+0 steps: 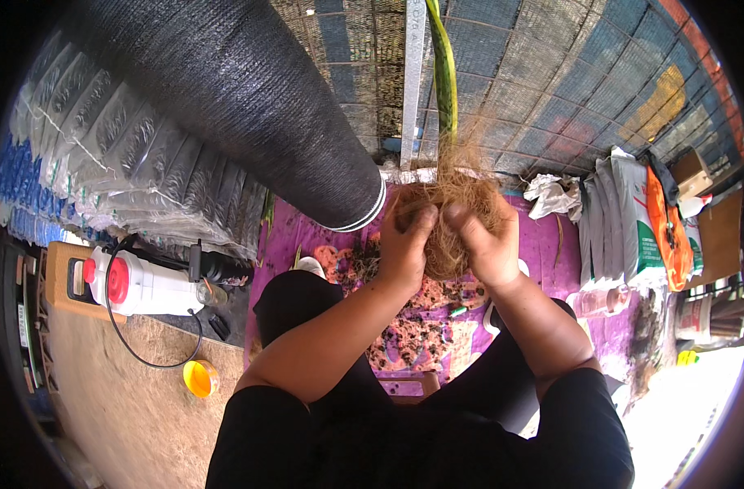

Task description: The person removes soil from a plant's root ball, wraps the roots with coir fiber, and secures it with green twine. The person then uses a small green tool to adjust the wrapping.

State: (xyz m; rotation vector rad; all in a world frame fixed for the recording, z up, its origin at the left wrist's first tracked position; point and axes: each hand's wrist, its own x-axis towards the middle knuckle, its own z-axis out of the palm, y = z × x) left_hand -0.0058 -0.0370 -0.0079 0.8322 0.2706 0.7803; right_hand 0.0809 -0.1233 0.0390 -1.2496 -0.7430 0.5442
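Note:
Between my two hands is a ball of brown coconut fibre (448, 247), with loose strands standing out above it. My left hand (408, 244) clasps its left side and my right hand (487, 241) its right side, both thumbs pressed on the near face. A long green plant leaf with yellow edges (445, 73), like a snake plant's, rises from the top of the fibre. Whatever the fibre wraps inside is hidden. Below my hands, dark crumbs of soil (421, 318) lie scattered over a purple printed mat (540, 244).
A large roll of black netting (274, 116) slants in close to my left hand. Farther left are stacked plastic-wrapped bundles (133, 159), a white sprayer tank (151, 284) with a hose and a yellow cup (200, 378). Bags (622, 220) and a clear plastic container (598, 301) stand right.

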